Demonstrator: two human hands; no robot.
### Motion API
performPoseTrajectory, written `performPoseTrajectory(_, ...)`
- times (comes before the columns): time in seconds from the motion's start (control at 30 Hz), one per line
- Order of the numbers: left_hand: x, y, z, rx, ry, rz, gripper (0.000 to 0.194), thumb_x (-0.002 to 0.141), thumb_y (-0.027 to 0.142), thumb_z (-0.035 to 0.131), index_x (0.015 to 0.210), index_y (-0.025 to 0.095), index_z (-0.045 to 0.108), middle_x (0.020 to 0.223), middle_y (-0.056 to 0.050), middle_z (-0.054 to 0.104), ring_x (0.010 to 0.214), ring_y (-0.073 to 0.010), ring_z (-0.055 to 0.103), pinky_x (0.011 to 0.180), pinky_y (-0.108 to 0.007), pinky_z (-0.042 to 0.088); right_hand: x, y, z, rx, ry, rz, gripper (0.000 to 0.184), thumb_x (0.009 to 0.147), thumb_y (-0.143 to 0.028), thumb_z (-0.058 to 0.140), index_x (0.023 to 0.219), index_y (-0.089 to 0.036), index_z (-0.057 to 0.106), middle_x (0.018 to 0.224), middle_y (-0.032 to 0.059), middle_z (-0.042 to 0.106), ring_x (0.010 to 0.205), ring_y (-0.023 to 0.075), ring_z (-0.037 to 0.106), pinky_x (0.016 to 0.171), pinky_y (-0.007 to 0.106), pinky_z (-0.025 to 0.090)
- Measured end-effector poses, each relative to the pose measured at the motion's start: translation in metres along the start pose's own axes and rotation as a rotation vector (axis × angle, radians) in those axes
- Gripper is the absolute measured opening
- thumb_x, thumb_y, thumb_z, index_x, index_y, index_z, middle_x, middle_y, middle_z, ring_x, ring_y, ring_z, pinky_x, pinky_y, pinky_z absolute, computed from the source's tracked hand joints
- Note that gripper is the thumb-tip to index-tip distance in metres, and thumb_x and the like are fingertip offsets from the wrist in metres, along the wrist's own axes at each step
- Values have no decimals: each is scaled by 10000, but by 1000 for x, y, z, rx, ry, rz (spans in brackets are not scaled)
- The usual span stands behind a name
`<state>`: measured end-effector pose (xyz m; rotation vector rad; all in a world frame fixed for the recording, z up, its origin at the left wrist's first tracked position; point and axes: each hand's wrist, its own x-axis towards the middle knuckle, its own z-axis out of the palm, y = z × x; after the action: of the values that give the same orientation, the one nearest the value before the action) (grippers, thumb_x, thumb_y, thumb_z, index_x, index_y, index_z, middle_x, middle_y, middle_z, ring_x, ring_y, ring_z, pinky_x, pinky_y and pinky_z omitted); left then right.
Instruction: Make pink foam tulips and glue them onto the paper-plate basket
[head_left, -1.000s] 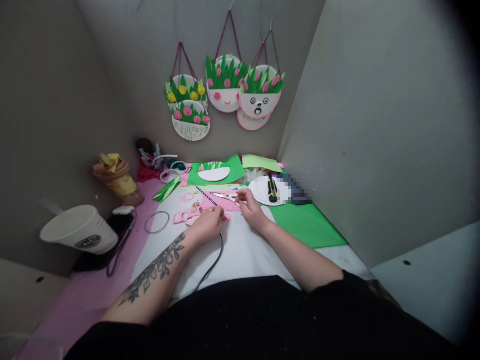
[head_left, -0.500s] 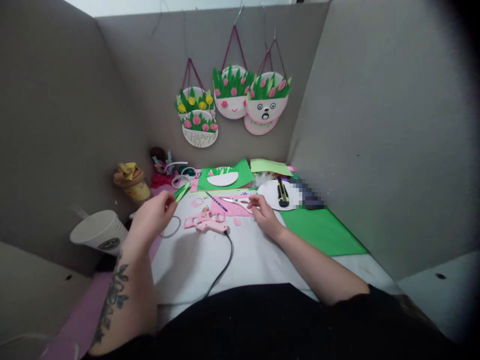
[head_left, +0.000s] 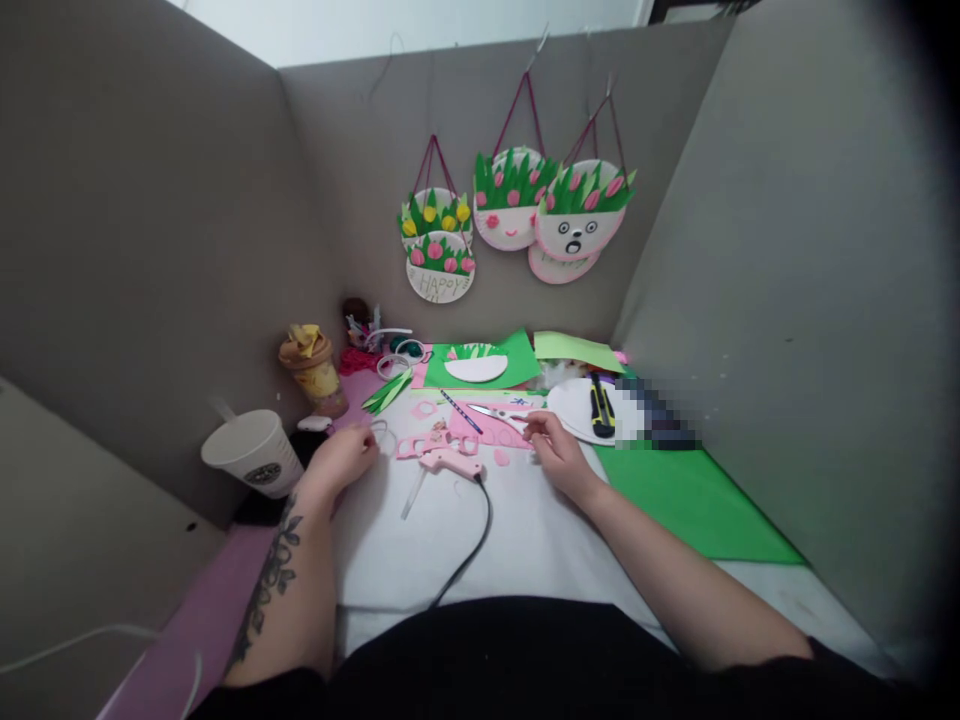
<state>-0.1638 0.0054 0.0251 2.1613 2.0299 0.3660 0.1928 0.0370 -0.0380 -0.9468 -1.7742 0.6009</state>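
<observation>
Likely stiff scissors (head_left: 491,412), best held by the handles, lie at the right hand (head_left: 556,452); I cannot tell its grip or the left hand's (head_left: 346,456).

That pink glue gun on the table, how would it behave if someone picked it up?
The glue gun looks like hard plastic, so should feel stiff. Its dark cord, curving loosely, would probably bend and trail along. The slender translucent stick jutting from it might catch on things.
</observation>
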Motion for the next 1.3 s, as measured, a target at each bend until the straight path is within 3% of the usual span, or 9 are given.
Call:
performPoseTrajectory(0.07, -1, 15, -6, -246, 143, 32, 181, 814, 343, 484, 759, 180, 537, 752, -36, 616, 664, -163, 536, 604, -260, 385, 0, -7, 2, -38, 12, -44, 184, 862, -179, 428, 1019, -210, 520, 854, 43, 599, 816, 196, 579, 767, 367, 467)
performPoseTrajectory(0.1, -3, 26, -7, -413, 156, 56, 208, 832, 381, 473, 789, 183, 517, 768, -31, 626, 650, -149, 532, 591, -251, 386, -1, -13, 4, -62, 16, -81, 165, 863, -183, 443, 997, -210, 535, 867, 49, 606, 837, 203, 579, 778, 372, 467)
performPoseTrajectory(0.17, -9, 50, -6, -709, 77, 140, 249, 851, 429, 467, 795, 187, 476, 798, -34, 652, 665, -137, 549, 600, -243, 405, -3, -28, 8, -97, -13, -177, 150, 870, -177, 458, 966, -211, 568, 887, 59, 622, 865, 210, 581, 794, 379, 468)
performPoseTrajectory(0.3, -21, 94, 7, -963, -119, 286, 261, 871, 434, 484, 793, 186, 460, 782, -32, 650, 712, -136, 588, 667, -260, 445, -6, -58, 13, -100, -36, -369, 260, 873, -160, 497, 1113, -232, 565, 996, 73, 629, 955, 214, 574, 838, 391, 476)
performPoseTrajectory(0.4, -23, 111, 19, -953, -172, 341, 229, 892, 398, 470, 800, 188, 463, 790, -33, 654, 773, -146, 609, 715, -273, 454, -8, -70, 15, -141, 1, -419, 351, 874, -176, 525, 1218, -242, 538, 1033, 87, 602, 974, 213, 564, 837, 387, 491)
performPoseTrajectory(0.57, -22, 118, 31, -849, -204, 367, 197, 900, 361, 438, 806, 190, 464, 722, -16, 652, 689, -136, 582, 661, -261, 431, -10, -72, 19, -229, 20, -458, 325, 874, -216, 553, 1194, -259, 588, 922, 70, 607, 872, 207, 574, 791, 376, 501)
performPoseTrajectory(0.83, -26, 123, 34, -744, -197, 347, 137, 846, 296, 487, 762, 190, 511, 657, 12, 647, 591, -112, 529, 563, -224, 372, -11, -73, 20, -218, 51, -458, 170, 873, -195, 558, 1003, -247, 654, 797, 51, 608, 773, 195, 570, 706, 349, 505)
performPoseTrajectory(1.3, -27, 125, 36, -777, -157, 314, 107, 811, 279, 542, 769, 181, 554, 611, 27, 628, 568, -110, 560, 568, -216, 406, -16, -72, 20, -264, 76, -502, 185, 844, -109, 548, 919, -242, 654, 795, 51, 638, 761, 186, 581, 695, 333, 503)
